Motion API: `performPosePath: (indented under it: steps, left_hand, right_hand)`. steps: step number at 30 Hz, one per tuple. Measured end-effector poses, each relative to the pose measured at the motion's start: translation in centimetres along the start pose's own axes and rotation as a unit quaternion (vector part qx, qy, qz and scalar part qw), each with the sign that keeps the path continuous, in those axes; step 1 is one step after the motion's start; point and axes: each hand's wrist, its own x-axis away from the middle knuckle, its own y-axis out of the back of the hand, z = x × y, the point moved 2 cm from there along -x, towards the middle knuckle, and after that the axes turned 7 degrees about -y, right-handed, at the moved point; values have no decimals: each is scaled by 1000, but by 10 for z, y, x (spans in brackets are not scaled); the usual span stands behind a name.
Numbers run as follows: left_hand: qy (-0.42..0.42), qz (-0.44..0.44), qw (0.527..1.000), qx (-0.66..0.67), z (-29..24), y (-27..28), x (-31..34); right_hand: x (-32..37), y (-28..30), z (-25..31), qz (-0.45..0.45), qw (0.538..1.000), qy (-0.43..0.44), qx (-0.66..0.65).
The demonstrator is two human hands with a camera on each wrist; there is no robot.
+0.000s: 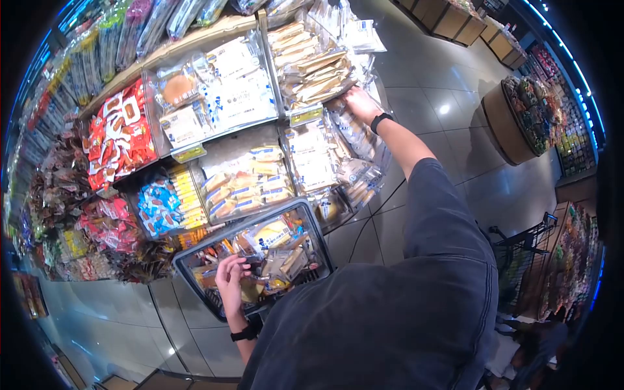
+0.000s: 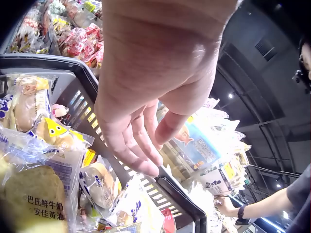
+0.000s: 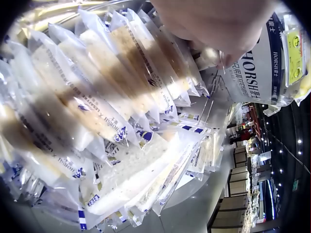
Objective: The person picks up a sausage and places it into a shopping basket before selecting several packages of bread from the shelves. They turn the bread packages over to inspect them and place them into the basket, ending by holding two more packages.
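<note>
In the head view the left hand (image 1: 231, 283) is over the near-left side of a dark basket (image 1: 313, 224) of wrapped breads. The left wrist view shows this hand (image 2: 155, 97) with loosely bent fingers and nothing between them, in front of the basket's slotted wall (image 2: 87, 114). The right hand (image 1: 359, 104) reaches into wrapped goods at the display's right side, below a pile of flat packets (image 1: 318, 71). In the right wrist view, the hand (image 3: 221, 29) is beside a row of clear-wrapped bread slices (image 3: 116, 68); its fingertips are partly hidden, and a grip cannot be made out.
Display bins hold red packets (image 1: 120, 133), blue packets (image 1: 159, 201) and wrapped rolls (image 1: 250, 182). The basket is against the display's front edge. Tiled floor (image 1: 448, 107) lies to the right, with a round stand (image 1: 510, 127) and a shopping cart (image 1: 520, 240) farther off.
</note>
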Motion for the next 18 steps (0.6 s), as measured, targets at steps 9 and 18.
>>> performPosePath:
  steps: [9, 18]
  left_hand:
    - [22, 10, 999, 30, 4, -9, -3]
    - [18, 26, 999, 33, -3, -15, -8]
  right_hand:
    - [-5, -11, 1, 26, 999, -20, 28]
    - [9, 17, 12, -32, 994, 44, 96]
